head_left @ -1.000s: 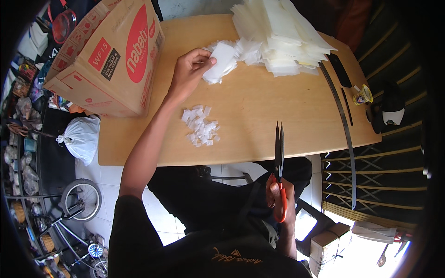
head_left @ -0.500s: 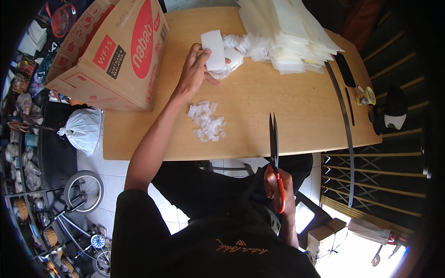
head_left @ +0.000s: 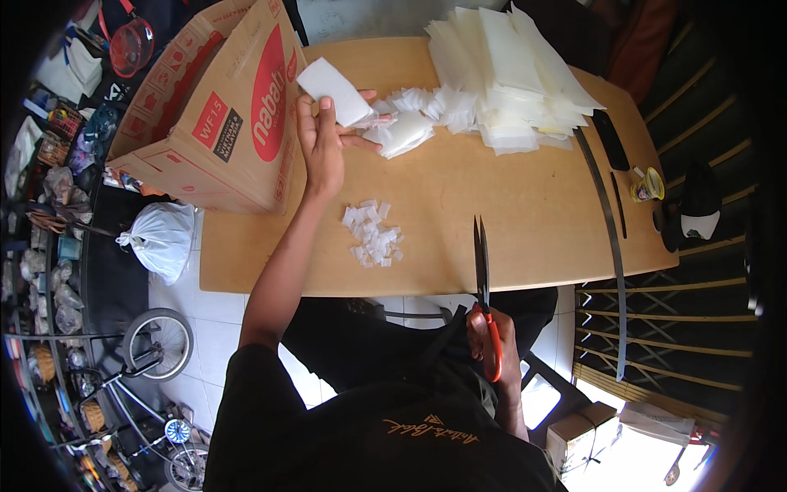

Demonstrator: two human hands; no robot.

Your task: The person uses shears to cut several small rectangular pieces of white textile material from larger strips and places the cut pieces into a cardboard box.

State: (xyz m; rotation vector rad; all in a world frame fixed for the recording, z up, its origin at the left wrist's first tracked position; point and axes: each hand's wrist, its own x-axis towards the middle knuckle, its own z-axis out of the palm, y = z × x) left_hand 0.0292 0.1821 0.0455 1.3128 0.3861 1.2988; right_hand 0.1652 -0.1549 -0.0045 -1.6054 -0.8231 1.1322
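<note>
Pinched between thumb and fingers, a white rectangular piece (head_left: pixel 334 90) that looks like thin plastic film is in my left hand (head_left: pixel 323 148). This hand is above the table, close to the carton, its other fingers spread. Beyond its fingertips lies a small stack of whitish film pieces (head_left: pixel 406 135), with a heap of white strips (head_left: pixel 426 105) behind. My right hand (head_left: pixel 508 340) grips scissors (head_left: pixel 482 271) by their orange-red handles at the table's front edge, blades pointing away and nearly together. Small white cut-off bits (head_left: pixel 375 239) lie in a loose pile on the table.
A large open cardboard carton (head_left: pixel 221 123) stands on the left of the table (head_left: pixel 492 213). Long translucent sheets (head_left: pixel 512 78) are piled at the back. On the right are a metal strip (head_left: pixel 611 221), a black phone-like slab (head_left: pixel 609 139) and a yellow cup (head_left: pixel 648 184).
My left hand has moved left from the small stack toward the carton, and the white piece in it has tilted. My right hand and the scissors have stayed almost still.
</note>
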